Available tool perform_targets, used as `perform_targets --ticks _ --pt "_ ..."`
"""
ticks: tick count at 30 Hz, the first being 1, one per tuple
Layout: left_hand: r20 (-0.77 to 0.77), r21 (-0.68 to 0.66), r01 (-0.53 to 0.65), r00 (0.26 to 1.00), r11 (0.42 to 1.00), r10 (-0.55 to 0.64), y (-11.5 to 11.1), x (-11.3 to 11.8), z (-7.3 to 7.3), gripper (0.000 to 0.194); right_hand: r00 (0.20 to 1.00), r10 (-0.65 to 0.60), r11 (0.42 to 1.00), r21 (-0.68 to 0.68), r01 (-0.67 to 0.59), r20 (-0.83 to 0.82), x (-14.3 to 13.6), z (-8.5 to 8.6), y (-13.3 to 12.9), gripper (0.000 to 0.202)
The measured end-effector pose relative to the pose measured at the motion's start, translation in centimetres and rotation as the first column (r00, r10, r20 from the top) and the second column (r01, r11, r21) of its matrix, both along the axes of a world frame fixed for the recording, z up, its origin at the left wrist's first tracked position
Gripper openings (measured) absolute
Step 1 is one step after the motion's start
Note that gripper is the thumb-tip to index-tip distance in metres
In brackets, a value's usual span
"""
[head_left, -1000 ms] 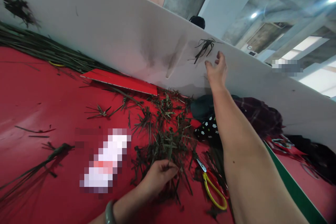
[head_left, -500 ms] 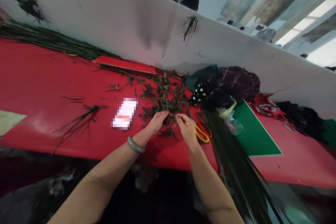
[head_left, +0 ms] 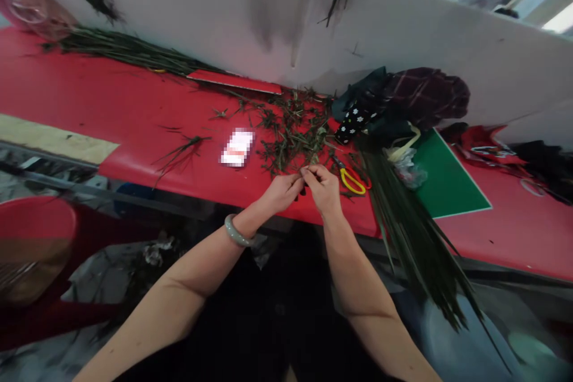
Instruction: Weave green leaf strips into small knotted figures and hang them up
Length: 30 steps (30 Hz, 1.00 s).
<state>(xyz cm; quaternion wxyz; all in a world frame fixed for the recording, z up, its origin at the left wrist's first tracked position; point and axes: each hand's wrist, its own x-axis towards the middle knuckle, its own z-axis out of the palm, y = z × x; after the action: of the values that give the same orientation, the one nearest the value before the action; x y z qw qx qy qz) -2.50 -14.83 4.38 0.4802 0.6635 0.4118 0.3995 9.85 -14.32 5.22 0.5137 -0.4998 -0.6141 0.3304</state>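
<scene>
My left hand [head_left: 286,190], with a bangle [head_left: 237,231] on its wrist, is closed in a pinch close to the table's front edge. Its fingertips meet those of my right hand [head_left: 321,187], also pinched. What lies between the fingers is too small and dark to make out. Just beyond them spreads a heap of dark green woven leaf pieces [head_left: 290,131]. Scissors with yellow and red handles [head_left: 353,181] lie right of my right hand. A phone with a lit, blurred screen [head_left: 238,148] lies to the left of the heap.
Long green leaves [head_left: 407,221] hang over the front edge at right, beside a green board [head_left: 452,182]. Dark cloth items [head_left: 421,92] sit against the partition [head_left: 201,12]. More leaves [head_left: 129,51] lie at back left. A red stool [head_left: 36,221] stands at lower left.
The view has tilted down, so the table sits higher in the picture and the red stool shows. My hands have come nearer the table's front edge, fingertips now together.
</scene>
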Motion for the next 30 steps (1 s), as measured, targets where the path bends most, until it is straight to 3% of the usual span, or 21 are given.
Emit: perform_targets --ticks 4,6,8,10,12,14,16,18,21,24,30 --pt "-0.062 0.037 -0.079 0.995 0.996 0.081 -1.6 -1.5 -1.1 0.038 0.989 -0.075 0.996 -0.053 0.069 -0.13 -0.1 -0.7 -0.2 0.021" --pt "-0.118 0.083 -0.224 0.965 0.971 0.233 -1.8 -3.6 -2.0 0.04 0.976 -0.143 0.989 -0.058 0.135 -0.162 0.3 -0.9 0.0 0.022" --pt "-0.171 0.137 -0.406 0.889 0.904 0.425 -1.5 -6.8 -3.0 0.04 0.968 -0.193 0.981 -0.063 0.185 -0.163 0.9 -1.1 0.2 0.023" --pt "-0.265 0.202 -0.572 0.749 0.795 0.607 -0.7 -10.8 -3.8 0.037 0.962 -0.226 0.973 -0.072 0.218 -0.153 1.5 -1.5 0.3 0.024" --pt "-0.376 0.292 -0.688 0.556 0.664 0.741 0.4 -15.1 -4.2 0.034 0.961 -0.241 0.97 -0.081 0.231 -0.139 2.0 -2.1 0.4 0.023" --pt "-0.46 0.394 -0.738 0.358 0.548 0.813 1.4 -19.1 -4.1 0.034 0.962 -0.242 0.968 -0.092 0.231 -0.124 2.2 -2.7 0.4 0.024" --pt "-0.524 0.44 -0.749 0.235 0.496 0.819 2.0 -22.3 -3.8 0.037 0.965 -0.235 0.969 -0.102 0.223 -0.117 2.2 -3.2 0.4 0.024" --pt "-0.611 0.414 -0.761 0.175 0.5 0.772 2.2 -24.4 -3.6 0.04 0.969 -0.215 0.973 -0.114 0.201 -0.122 2.1 -3.5 0.4 0.025" --pt "-0.739 0.308 -0.758 0.19 0.575 0.646 2.0 -26.1 -3.8 0.058 0.976 -0.185 0.977 -0.133 0.169 -0.115 2.1 -3.7 0.5 0.027" --pt "-0.808 0.23 -0.755 0.204 0.614 0.553 1.5 -26.8 -4.1 0.07 0.978 -0.188 0.974 -0.146 0.174 -0.085 2.4 -3.8 0.7 0.027" --pt "-0.857 0.232 -0.744 0.149 0.627 0.493 1.7 -27.3 -3.5 0.044 0.979 -0.196 0.974 -0.129 0.187 -0.059 3.2 -4.4 0.7 0.025"
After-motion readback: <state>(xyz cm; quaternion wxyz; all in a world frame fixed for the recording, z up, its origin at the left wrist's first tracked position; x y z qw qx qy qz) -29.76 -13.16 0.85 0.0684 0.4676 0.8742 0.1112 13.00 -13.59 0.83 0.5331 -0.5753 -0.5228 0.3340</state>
